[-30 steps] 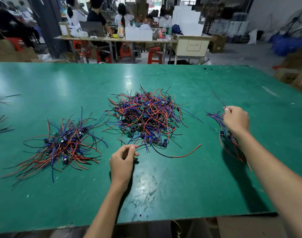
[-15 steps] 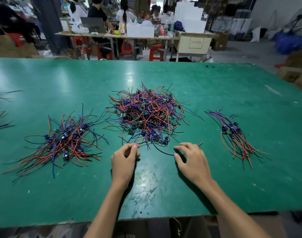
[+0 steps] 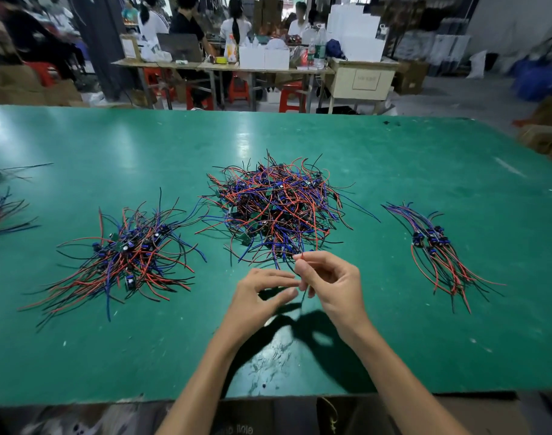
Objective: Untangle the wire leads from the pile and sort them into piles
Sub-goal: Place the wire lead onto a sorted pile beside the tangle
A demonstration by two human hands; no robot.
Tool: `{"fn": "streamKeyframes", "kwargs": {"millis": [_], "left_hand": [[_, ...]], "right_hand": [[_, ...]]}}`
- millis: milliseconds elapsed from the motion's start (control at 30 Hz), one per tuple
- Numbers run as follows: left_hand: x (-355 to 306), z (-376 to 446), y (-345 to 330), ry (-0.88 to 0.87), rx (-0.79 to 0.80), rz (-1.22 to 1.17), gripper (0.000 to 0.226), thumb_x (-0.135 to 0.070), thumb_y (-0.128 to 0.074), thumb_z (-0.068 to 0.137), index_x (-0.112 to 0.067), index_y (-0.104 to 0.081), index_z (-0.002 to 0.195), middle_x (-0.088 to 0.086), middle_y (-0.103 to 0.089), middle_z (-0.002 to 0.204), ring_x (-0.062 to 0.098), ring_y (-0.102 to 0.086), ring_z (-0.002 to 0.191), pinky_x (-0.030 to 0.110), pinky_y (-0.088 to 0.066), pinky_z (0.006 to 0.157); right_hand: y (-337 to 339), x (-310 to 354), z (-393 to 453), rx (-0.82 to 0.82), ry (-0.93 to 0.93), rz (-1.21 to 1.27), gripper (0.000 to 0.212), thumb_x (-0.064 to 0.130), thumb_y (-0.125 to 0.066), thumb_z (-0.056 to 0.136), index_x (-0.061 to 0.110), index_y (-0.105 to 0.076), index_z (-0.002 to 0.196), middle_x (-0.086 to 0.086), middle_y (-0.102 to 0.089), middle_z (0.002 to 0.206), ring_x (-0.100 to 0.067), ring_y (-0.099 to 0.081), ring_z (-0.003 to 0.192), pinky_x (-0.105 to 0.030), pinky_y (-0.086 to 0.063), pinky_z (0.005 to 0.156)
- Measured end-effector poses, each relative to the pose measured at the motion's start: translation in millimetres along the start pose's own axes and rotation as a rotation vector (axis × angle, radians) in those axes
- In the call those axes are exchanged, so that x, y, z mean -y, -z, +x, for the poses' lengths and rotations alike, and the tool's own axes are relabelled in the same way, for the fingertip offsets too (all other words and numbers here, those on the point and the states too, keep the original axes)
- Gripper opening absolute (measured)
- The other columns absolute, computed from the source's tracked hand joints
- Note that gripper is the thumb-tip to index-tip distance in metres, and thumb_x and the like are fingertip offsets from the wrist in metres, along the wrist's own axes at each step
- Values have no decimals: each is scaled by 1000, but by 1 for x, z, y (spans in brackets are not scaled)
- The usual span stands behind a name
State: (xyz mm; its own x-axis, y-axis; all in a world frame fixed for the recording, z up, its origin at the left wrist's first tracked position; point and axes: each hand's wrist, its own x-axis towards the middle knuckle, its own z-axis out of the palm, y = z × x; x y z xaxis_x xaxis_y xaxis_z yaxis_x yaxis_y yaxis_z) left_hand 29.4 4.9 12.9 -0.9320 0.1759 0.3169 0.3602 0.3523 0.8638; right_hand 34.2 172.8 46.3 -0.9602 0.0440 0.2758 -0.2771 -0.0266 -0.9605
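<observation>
A tangled pile (image 3: 279, 208) of red, blue and black wire leads with small green boards lies mid-table. A looser sorted pile (image 3: 127, 255) spreads to its left, and a neat bundle (image 3: 438, 252) lies to its right. My right hand (image 3: 328, 284) is raised just in front of the tangled pile and pinches a red and black wire lead (image 3: 316, 237) that runs up into the pile. Beside it, my left hand (image 3: 259, 296) has its fingers loosely curved, with fingertips close to the right hand and the dangling black lead. Whether the left hand touches the wire is unclear.
The green table (image 3: 394, 340) has its near edge just below my forearms. A few more wires (image 3: 4, 211) lie at the far left edge. Behind the table, people sit at a cluttered workbench (image 3: 224, 62) with red stools.
My right hand left the right bundle, reached the lead in front of the tangled pile and lifted it. My left hand rose off the table towards it.
</observation>
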Motion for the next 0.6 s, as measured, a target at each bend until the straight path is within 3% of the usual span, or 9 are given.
{"fn": "streamKeyframes", "kwargs": {"millis": [133, 200, 267, 333, 400, 467, 533, 600], "left_hand": [[0, -5, 4, 161, -103, -257, 13, -14, -80, 85, -26, -81, 89, 1, -75, 100, 24, -71, 96, 35, -56, 83], [-1, -5, 5, 219, -90, -357, 4, -14, -78, 87, -18, -79, 86, 16, -73, 91, 29, -75, 77, 31, -57, 67], [1, -3, 5, 196, -102, -275, 6, -20, -76, 90, -18, -77, 85, 9, -75, 81, 17, -68, 64, 22, -50, 60], [1, -2, 6, 206, -212, -243, 5, -25, -76, 90, -23, -77, 86, 2, -76, 77, 12, -62, 62, 23, -48, 59], [3, 3, 19, 219, -399, -211, 4, -28, -78, 88, -29, -79, 84, -4, -76, 75, 9, -61, 61, 23, -49, 59], [10, 11, 47, 211, -577, -102, 4, -28, -80, 86, -32, -79, 84, -11, -75, 72, 10, -61, 59, 24, -50, 59], [22, 17, 89, 236, -759, 53, 5, -28, -80, 85, -29, -80, 91, -16, -73, 70, 14, -68, 65, 30, -56, 72], [37, 15, 129, 327, -837, 237, 16, -27, -80, 84, -20, -80, 99, -8, -73, 77, 22, -72, 77, 37, -56, 86]], "right_hand": [[-18, 2, 2, -62, -192, 287, 21, 24, -78, 79, 9, -74, 93, -13, -75, 80, -16, -67, 61, -23, -54, 58], [-18, 0, 3, -89, -247, 349, 26, 28, -79, 79, 9, -73, 96, -15, -76, 85, -18, -70, 65, -23, -57, 62], [-14, -5, 5, -87, -266, 331, 34, 34, -77, 80, 10, -73, 103, -13, -78, 94, -20, -74, 73, -23, -58, 65], [-4, -13, 2, -71, -233, 182, 32, 37, -74, 86, 17, -72, 111, -6, -78, 99, -22, -75, 80, -25, -59, 68], [9, -27, -1, -112, -114, -191, 16, 31, -73, 93, 27, -74, 108, 6, -77, 96, -17, -72, 84, -26, -58, 74], [21, -40, -3, -190, -48, -570, 16, 25, -76, 90, 32, -74, 104, 15, -72, 94, -10, -65, 88, -29, -52, 82], [23, -44, -2, -202, -72, -681, 16, 28, -78, 85, 34, -74, 99, 18, -66, 95, -11, -58, 93, -29, -43, 82], [18, -47, 0, -136, -97, -772, 13, 38, -80, 83, 39, -73, 94, 18, -60, 94, -9, -50, 97, -26, -36, 82]]}}
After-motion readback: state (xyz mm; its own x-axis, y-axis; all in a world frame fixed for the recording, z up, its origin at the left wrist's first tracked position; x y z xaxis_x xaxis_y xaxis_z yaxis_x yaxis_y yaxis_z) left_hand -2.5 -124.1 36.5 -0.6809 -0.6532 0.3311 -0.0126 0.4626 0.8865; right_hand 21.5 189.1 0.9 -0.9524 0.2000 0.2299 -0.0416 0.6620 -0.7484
